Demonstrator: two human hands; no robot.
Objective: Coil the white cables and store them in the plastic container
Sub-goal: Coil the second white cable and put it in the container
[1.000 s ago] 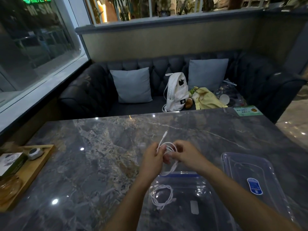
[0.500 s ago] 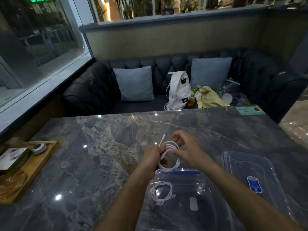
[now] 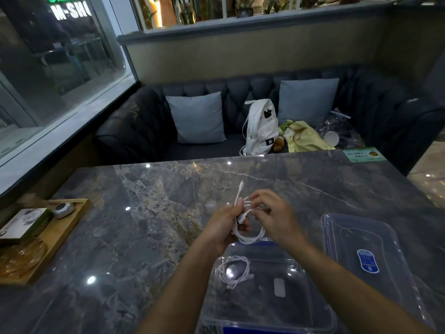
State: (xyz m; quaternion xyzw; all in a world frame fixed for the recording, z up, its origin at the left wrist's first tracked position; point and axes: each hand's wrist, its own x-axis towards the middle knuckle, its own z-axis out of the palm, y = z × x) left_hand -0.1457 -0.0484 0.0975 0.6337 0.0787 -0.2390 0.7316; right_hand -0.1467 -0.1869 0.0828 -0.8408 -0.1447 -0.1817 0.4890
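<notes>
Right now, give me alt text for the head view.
Both hands, left and right, hold a white cable being coiled above an open container that has a coiled cable inside. The lid lies to the right on the table.

This is looking like a café or restaurant booth: beyond the grip a dark tufted sofa (image 3: 240,112) with grey cushions (image 3: 198,116) is wrapping round a marble counter (image 3: 144,225), a lit shop sign (image 3: 69,10) is glowing through the window to its left, and a wooden tray (image 3: 60,237) is sitting far left.
</notes>
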